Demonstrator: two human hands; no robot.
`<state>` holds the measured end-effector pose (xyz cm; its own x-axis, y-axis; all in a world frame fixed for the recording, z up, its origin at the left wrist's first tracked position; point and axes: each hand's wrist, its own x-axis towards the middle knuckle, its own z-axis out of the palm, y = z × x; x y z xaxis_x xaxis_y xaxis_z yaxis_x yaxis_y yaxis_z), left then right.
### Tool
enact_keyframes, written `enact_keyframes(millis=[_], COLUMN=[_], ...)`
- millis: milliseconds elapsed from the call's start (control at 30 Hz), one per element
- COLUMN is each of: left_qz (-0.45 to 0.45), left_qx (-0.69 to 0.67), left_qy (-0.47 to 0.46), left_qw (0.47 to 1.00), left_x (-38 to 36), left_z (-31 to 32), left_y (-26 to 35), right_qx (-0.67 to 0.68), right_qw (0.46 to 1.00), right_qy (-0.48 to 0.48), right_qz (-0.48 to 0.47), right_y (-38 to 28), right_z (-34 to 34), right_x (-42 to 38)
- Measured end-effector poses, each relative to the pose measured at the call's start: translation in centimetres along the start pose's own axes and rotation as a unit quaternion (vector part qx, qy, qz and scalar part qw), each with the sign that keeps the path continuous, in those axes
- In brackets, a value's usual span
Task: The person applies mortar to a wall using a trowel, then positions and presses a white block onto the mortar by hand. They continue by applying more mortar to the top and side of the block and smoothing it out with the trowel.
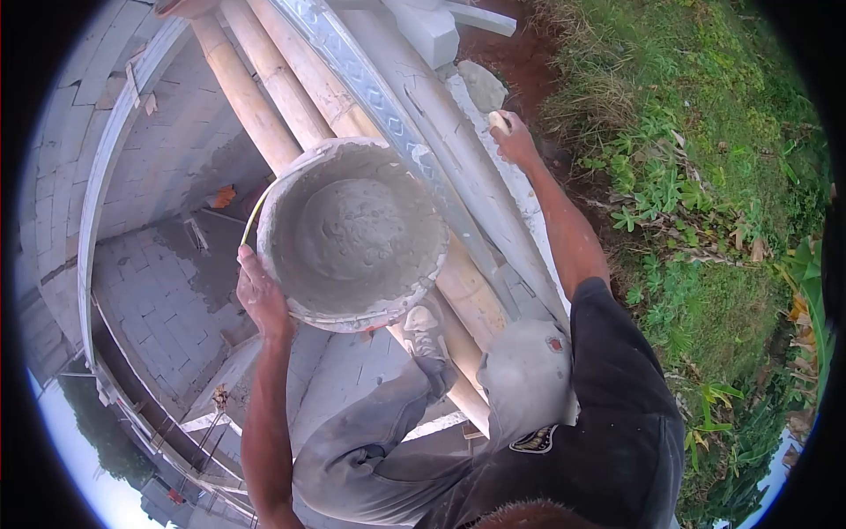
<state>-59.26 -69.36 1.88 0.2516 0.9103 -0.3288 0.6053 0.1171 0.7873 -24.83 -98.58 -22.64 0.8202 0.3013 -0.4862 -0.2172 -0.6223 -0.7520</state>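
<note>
A round bucket [286, 300] with mortar-smeared walls sits on the bamboo poles, tilted toward me. Wet grey mortar [357, 220] lies inside it. My left hand [262, 295] is closed on the bucket's thin yellowish handle [257, 212], close against the bucket's left side. Out to the upper right, my right hand [515, 144] grips the pale handle of a trowel [500, 122] above the wall top. Just beyond the fingers is a grey, mortar-covered patch [482, 85], perhaps the trowel's blade; its edges are hard to make out.
Several bamboo poles [251, 97] run beneath the bucket, beside a metal channel [370, 88] and the wall's mortared top edge [538, 234]. A pale block [423, 33] stands farther along. Left lies a deep drop to block walls [159, 300]; right, plants [679, 185] grow below.
</note>
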Motion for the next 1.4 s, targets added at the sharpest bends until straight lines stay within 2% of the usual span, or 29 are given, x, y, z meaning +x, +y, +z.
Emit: enact_keyframes(millis=[33, 67, 133, 167, 233, 333, 567, 667, 767, 833, 1000, 1100, 1200, 1300, 1367, 1400], left_qz=[0.011, 0.023, 0.030, 0.034, 0.022, 0.070, 0.053, 0.056, 0.074, 0.077, 0.076, 0.063, 0.063, 0.052, 0.051, 0.074], left_qx=[0.009, 0.017, 0.035, 0.054, 0.059, 0.076, 0.095, 0.103, 0.093, 0.083, 0.099, 0.105, 0.114, 0.116, 0.091, 0.107], left_qy=[0.003, 0.004, 0.007, 0.008, 0.014, 0.039, 0.106, 0.132, 0.116, 0.106, 0.128, 0.126, 0.137, 0.147, 0.164, 0.173], left_qw=[1.000, 1.000, 0.999, 0.998, 0.998, 0.994, 0.988, 0.984, 0.986, 0.988, 0.984, 0.984, 0.982, 0.981, 0.981, 0.976], left_x=[-0.1, -0.2, -0.4, -0.7, -1.2, -1.5, -2.3, -3.2, -3.1, -3.3, -3.3, -3.5, -3.3, -4.8, -4.8, -4.9], left_z=[0.0, 0.0, 0.3, 0.3, 0.6, 1.0, 1.6, 1.9, 1.7, 1.7, 2.2, 1.6, 1.6, 1.4, 1.5, 1.2], left_y=[-0.1, 0.0, 0.5, 0.8, 1.6, 1.9, 0.7, 1.7, 1.4, 1.6, 2.0, 1.1, 0.7, 0.1, -0.1, -0.9], right_qx=[-0.098, -0.094, -0.292, -0.292, -0.251, -0.282, -0.310, -0.288, -0.276, -0.253, -0.265, -0.239, -0.275, -0.265, -0.302, -0.250], right_qw=[0.992, 0.992, 0.954, 0.954, 0.967, 0.959, 0.950, 0.956, 0.960, 0.961, 0.961, 0.964, 0.959, 0.957, 0.951, 0.966], right_qy=[0.056, 0.055, 0.060, 0.055, 0.034, 0.021, 0.032, 0.053, 0.049, 0.085, 0.053, 0.099, 0.053, 0.101, 0.018, 0.026], right_qz=[-0.059, -0.060, -0.037, -0.038, 0.026, 0.022, 0.002, -0.036, -0.012, -0.068, -0.059, -0.063, -0.036, -0.066, 0.056, 0.060], right_y=[0.1, 0.2, -1.4, -1.8, -2.4, -1.1, 4.7, 6.6, 8.3, 9.0, 11.3, 12.8, 14.0, 14.0, 12.4, 9.9], right_z=[0.9, 1.4, 2.2, 2.4, 2.6, 2.5, 1.8, 1.3, 0.5, 0.2, -1.0, -1.4, -1.4, -2.5, -3.3, -3.8], right_x=[1.1, 1.8, 2.0, 1.6, 0.5, -0.8, -4.8, -6.5, -8.9, -10.7, -12.7, -15.0, -15.0, -16.9, -16.2, -17.3])
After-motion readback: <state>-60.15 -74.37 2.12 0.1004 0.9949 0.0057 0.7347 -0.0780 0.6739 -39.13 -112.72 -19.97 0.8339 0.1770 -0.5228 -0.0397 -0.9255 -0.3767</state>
